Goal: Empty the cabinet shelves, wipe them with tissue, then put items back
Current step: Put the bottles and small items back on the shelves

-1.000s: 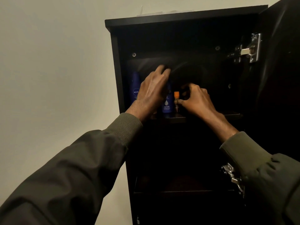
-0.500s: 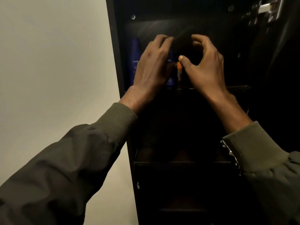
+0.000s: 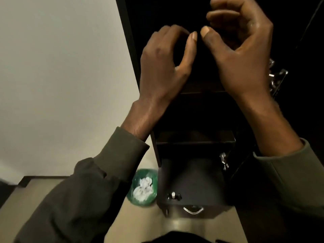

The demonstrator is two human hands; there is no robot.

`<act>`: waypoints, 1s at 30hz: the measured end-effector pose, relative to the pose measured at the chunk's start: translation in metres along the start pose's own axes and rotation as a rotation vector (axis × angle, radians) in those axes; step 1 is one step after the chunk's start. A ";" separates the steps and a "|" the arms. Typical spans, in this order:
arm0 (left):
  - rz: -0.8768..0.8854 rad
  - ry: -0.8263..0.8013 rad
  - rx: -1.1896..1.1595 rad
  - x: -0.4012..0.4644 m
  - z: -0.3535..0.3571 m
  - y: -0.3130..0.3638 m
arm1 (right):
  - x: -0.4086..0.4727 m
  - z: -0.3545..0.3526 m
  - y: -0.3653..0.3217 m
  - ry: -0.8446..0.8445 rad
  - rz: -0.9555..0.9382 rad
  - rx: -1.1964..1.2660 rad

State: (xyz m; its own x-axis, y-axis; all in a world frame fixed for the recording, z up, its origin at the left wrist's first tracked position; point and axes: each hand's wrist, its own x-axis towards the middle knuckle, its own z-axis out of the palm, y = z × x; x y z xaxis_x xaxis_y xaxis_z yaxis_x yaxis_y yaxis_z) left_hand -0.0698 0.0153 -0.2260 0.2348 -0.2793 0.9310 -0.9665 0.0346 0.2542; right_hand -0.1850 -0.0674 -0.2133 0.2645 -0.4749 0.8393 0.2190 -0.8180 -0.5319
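1. Beside the dark cabinet (image 3: 196, 109) we see a green bin (image 3: 142, 187) of crumpled white tissue (image 3: 142, 188) on the floor, at the cabinet's lower left corner.
2. A dark box (image 3: 191, 186) with a metal handle (image 3: 193, 210) juts from the cabinet's bottom edge.
3. Our left hand (image 3: 164, 67) and right hand (image 3: 240, 55) are raised before the upper shelf, fingers curled, thumbs nearly touching.
4. We cannot tell whether either hand holds anything; the dark hides it.
5. The shelf (image 3: 195, 137) below the wrists looks bare.
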 end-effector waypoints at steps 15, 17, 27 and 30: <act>-0.726 -0.403 0.021 -0.292 0.003 -0.060 | -0.246 0.008 0.114 -0.281 0.770 0.141; -0.804 -0.534 0.089 -0.319 0.000 -0.065 | -0.281 0.012 0.139 -0.357 0.872 0.093; -0.905 -1.260 0.110 -0.431 0.003 -0.098 | -0.389 0.032 0.192 -1.031 0.980 -0.241; -0.861 -1.324 0.064 -0.445 0.010 -0.105 | -0.402 0.042 0.200 -1.174 0.945 -0.312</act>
State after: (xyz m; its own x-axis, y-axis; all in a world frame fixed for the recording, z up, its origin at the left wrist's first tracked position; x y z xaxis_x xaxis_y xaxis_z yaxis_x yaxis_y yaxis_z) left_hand -0.0742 0.1269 -0.6696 0.4738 -0.8002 -0.3678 -0.6072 -0.5993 0.5216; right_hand -0.2082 -0.0266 -0.6620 0.7888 -0.4500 -0.4186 -0.6089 -0.4792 -0.6321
